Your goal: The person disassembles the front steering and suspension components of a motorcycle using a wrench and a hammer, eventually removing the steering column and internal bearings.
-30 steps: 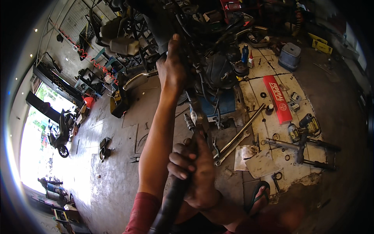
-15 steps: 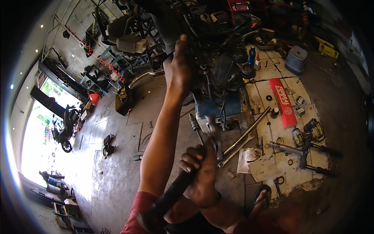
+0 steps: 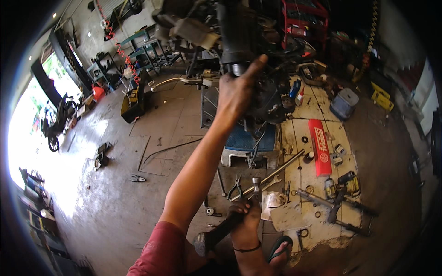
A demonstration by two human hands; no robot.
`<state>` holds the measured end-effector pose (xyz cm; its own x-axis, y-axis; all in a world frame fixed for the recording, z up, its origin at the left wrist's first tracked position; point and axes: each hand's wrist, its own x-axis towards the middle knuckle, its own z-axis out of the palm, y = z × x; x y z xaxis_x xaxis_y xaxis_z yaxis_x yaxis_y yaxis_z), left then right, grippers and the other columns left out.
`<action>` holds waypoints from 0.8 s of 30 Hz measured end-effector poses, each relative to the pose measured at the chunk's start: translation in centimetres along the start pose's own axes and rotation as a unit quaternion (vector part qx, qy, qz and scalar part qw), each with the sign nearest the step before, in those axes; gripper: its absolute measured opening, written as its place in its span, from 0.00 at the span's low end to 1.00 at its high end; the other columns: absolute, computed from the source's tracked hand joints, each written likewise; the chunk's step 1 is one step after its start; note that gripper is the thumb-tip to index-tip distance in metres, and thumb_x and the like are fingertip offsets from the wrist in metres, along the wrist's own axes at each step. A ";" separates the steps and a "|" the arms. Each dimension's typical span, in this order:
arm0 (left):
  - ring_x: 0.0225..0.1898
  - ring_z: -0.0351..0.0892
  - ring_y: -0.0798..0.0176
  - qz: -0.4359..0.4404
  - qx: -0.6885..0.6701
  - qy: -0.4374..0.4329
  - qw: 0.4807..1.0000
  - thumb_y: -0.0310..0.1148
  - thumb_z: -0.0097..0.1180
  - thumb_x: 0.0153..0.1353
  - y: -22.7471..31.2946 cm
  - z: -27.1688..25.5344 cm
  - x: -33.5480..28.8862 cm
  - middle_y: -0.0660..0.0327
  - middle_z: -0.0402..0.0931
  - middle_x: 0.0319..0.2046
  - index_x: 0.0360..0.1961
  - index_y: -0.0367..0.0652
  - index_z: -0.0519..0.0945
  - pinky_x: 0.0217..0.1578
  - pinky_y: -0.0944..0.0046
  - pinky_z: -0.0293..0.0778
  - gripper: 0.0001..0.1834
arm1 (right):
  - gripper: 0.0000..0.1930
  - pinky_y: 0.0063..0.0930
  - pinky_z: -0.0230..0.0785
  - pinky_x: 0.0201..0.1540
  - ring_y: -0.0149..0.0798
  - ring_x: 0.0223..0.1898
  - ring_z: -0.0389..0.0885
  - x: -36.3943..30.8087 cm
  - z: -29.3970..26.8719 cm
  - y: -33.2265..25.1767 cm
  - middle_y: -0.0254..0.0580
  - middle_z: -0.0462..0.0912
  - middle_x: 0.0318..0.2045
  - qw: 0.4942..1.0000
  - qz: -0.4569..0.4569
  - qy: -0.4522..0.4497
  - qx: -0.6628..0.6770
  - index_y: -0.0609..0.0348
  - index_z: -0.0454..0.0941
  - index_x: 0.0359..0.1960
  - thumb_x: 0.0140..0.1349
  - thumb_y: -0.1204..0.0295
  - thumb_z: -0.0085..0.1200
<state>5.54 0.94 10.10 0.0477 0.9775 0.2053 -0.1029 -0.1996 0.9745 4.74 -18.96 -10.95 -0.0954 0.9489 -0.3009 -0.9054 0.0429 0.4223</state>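
Note:
My left hand [image 3: 237,94] is raised to a thick black tube [image 3: 232,34] with a silver end [image 3: 237,70], in front of the motorcycle [image 3: 271,99]. Its thumb points up along the tube; the other fingers curl behind, mostly hidden. Lower down, my right hand [image 3: 246,212] is wrapped round a hammer [image 3: 257,181], whose silver head stands above the fist. A thick black shaft [image 3: 218,236] juts from the same fist to the lower left; I cannot tell whether it belongs to the hammer. Pliers [image 3: 236,189] and a long wrench [image 3: 264,186] lie on the floor beyond that hand.
On the right lie a long red box [image 3: 319,147], dark metal fork-like parts [image 3: 338,207] and a piece of cardboard [image 3: 292,216]. A grey-blue container [image 3: 344,103] and a yellow crate [image 3: 382,96] stand farther off. More pliers [image 3: 137,178] lie left. My sandalled foot [image 3: 280,253] is close by.
The view has shifted, bringing more floor into sight. The black tube stands more upright and farther right, with my left hand still at it. The hammer has dropped lower and is no longer blurred.

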 end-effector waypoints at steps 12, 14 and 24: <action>0.18 0.73 0.67 0.001 0.017 -0.050 0.999 0.56 0.70 0.42 -0.1 -1.0 0.6 0.61 0.75 0.19 0.25 0.37 0.77 0.22 0.65 0.69 0.29 | 0.14 0.20 0.63 0.19 0.25 0.15 0.64 -1.0 3.4 1.8 0.28 0.65 0.16 0.997 0.050 -0.032 -0.040 0.52 0.67 0.23 0.66 0.61 0.47; 0.20 0.74 0.66 0.027 0.037 -0.042 0.998 0.50 0.70 0.44 -0.7 -1.1 1.2 0.61 0.76 0.20 0.25 0.37 0.78 0.24 0.64 0.70 0.24 | 0.15 0.20 0.61 0.18 0.24 0.15 0.63 -1.1 3.1 1.9 0.26 0.64 0.16 0.997 0.064 -0.009 -0.037 0.48 0.68 0.24 0.66 0.57 0.46; 0.13 0.73 0.68 -0.015 -0.054 -0.052 0.997 0.35 0.63 0.47 0.2 -1.1 1.2 0.61 0.76 0.17 0.22 0.34 0.77 0.16 0.67 0.70 0.13 | 0.18 0.21 0.61 0.20 0.24 0.16 0.62 -2.7 5.2 3.7 0.27 0.65 0.17 0.994 0.107 -0.002 0.033 0.52 0.69 0.25 0.67 0.53 0.43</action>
<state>4.53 2.13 10.41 0.1547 0.9694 0.1905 -0.2060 -0.1569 0.9659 3.82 -19.74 -4.11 -0.2815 0.9398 -0.1937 -0.8348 -0.1403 0.5324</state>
